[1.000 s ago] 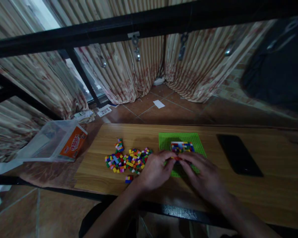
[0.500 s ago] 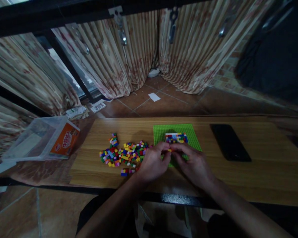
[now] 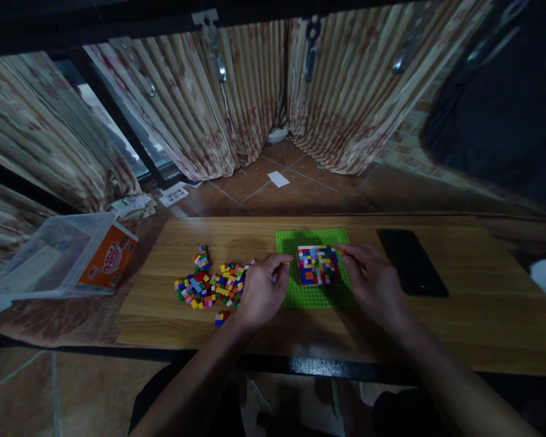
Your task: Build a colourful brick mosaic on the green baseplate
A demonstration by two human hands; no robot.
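Note:
A green baseplate (image 3: 315, 297) lies on the wooden board, with a square patch of many-coloured small bricks (image 3: 317, 265) pressed onto it. My left hand (image 3: 260, 292) rests at the plate's left edge, thumb and forefinger pinched together; what they hold is too small to make out. My right hand (image 3: 374, 283) lies over the plate's right edge, fingers loosely stretched, forefinger tip beside the brick patch. A pile of loose coloured bricks (image 3: 209, 285) sits just left of my left hand.
A black phone (image 3: 412, 262) lies flat to the right of the plate. A clear plastic tub (image 3: 50, 258) with an orange label stands off the board's left end. Curtains, a tiled floor and black metal bars are beyond the wooden board (image 3: 482, 315).
My hands have drawn apart from the front of the brick patch to either side of the plate, uncovering the patch. The view has tilted and shifted slightly.

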